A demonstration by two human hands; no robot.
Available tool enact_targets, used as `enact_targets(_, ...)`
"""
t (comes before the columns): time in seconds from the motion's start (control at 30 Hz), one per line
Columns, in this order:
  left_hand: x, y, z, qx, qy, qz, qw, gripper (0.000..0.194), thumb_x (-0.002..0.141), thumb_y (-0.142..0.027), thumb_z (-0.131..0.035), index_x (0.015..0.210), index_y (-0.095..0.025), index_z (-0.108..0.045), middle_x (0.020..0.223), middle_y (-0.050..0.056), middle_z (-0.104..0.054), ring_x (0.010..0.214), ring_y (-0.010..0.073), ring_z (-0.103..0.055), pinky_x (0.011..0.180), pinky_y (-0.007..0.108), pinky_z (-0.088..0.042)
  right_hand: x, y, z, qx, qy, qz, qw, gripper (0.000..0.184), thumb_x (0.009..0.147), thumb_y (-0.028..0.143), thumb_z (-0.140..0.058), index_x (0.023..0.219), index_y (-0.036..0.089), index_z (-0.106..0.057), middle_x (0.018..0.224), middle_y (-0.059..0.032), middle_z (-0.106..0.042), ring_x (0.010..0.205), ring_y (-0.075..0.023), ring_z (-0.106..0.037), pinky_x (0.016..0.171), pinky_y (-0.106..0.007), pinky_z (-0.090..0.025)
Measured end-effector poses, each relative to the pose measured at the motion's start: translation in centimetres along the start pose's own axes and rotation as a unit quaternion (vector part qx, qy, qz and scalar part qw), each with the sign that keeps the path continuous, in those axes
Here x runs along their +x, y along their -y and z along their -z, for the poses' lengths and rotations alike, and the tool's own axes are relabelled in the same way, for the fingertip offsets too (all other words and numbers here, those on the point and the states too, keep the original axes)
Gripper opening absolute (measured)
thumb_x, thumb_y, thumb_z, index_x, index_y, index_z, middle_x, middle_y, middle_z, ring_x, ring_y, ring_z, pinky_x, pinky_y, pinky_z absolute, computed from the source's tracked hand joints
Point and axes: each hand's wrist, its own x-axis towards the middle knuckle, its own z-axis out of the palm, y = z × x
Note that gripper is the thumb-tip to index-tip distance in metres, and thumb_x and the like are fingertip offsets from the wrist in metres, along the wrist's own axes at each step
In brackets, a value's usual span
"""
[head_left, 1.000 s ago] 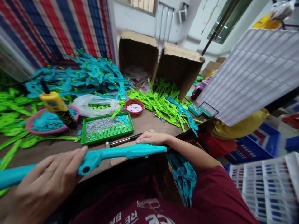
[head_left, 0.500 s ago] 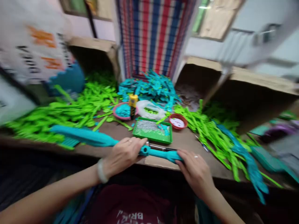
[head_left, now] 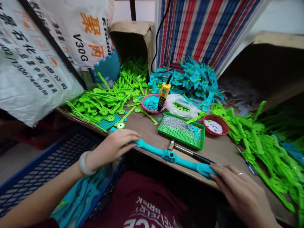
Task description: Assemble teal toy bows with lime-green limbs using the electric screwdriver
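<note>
A long turquoise plastic piece [head_left: 154, 150] with a round hub in its middle lies level along the table's front edge, between my two hands. My left hand [head_left: 110, 148] is closed over its left part, covering some of it. The fingers of my right hand [head_left: 242, 188] pinch its right end. Just behind the piece rests a hammer [head_left: 190, 152] with a black grip. A green perforated tray [head_left: 181, 144] beyond it holds small silvery bits and turquoise scraps.
Lime-green plastic strips [head_left: 128, 85] pile up at left, with more green strips [head_left: 263, 152] at right. A yellow-and-black electric screwdriver [head_left: 164, 91] hangs over a pink bowl [head_left: 153, 110]. A red basket [head_left: 225, 126] holds white bits. The blue crate [head_left: 59, 161] at lower left contains turquoise pieces.
My left hand has slid off the hub toward the left part of the turquoise piece, so the hands are farther apart. The view has turned left, bringing the blue crate into sight.
</note>
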Motion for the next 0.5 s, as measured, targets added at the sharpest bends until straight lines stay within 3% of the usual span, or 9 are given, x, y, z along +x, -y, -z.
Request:
enact_targets(0.1,0.1,2.2,0.5,-0.018,-0.022,0.021,0.999,0.027,0.098,-0.032,-0.054,0.122,-0.021,-0.060,0.131,0.009,-0.063,0.122,0.0235,-0.058,0.104,0.040,-0.043,0.1,-0.6,-0.1,0.009,0.007,0.001,1.000,0.024,0.102,0.034,-0.045,0.104,0.023,-0.065,0.091,-0.0049,-0.074,0.083,-0.0197,-0.067,0.074,-0.033,-0.047)
enact_targets(0.17,0.6,2.7,0.7,-0.019,-0.009,0.008,1.000,0.026,0.098,-0.032,-0.055,0.120,-0.021,-0.061,0.131,0.009,-0.063,0.121,0.0241,-0.058,0.103,0.040,-0.043,0.1,-0.7,0.0,0.005,0.013,0.001,1.000,0.025,0.102,0.035,-0.044,0.104,0.022,-0.065,0.090,-0.0047,-0.074,0.083,-0.0197,-0.066,0.075,-0.033,-0.047)
enact_targets(0.33,1.3,3.8,1.2,-0.056,0.037,-0.044,0.997,0.017,0.097,-0.031,-0.057,0.108,-0.020,-0.065,0.108,0.006,-0.070,0.102,0.0194,-0.064,0.090,0.032,-0.048,0.4,-0.8,-0.1,0.001,0.035,0.003,0.999,0.027,0.101,0.038,-0.043,0.107,0.023,-0.065,0.093,-0.0061,-0.073,0.083,-0.0202,-0.066,0.074,-0.034,-0.047)
enact_targets(0.43,1.4,4.1,1.8,-0.052,0.051,-0.075,0.995,0.016,0.099,-0.030,-0.055,0.106,-0.018,-0.063,0.106,0.006,-0.069,0.098,0.0189,-0.064,0.088,0.031,-0.048,0.1,-0.6,-0.3,-0.064,0.059,0.010,0.996,0.037,0.098,0.050,-0.043,0.110,0.023,-0.065,0.099,-0.0103,-0.073,0.087,-0.0264,-0.066,0.073,-0.040,-0.048)
enact_targets(0.5,1.5,3.3,2.2,-0.025,0.076,-0.061,0.995,0.017,0.100,-0.031,-0.051,0.103,-0.018,-0.062,0.102,0.007,-0.067,0.094,0.0195,-0.063,0.084,0.032,-0.049,-1.0,-0.2,-0.3,-0.115,0.070,0.029,0.991,0.041,0.097,0.050,-0.044,0.115,0.021,-0.065,0.102,-0.0125,-0.074,0.090,-0.0303,-0.066,0.073,-0.043,-0.048)
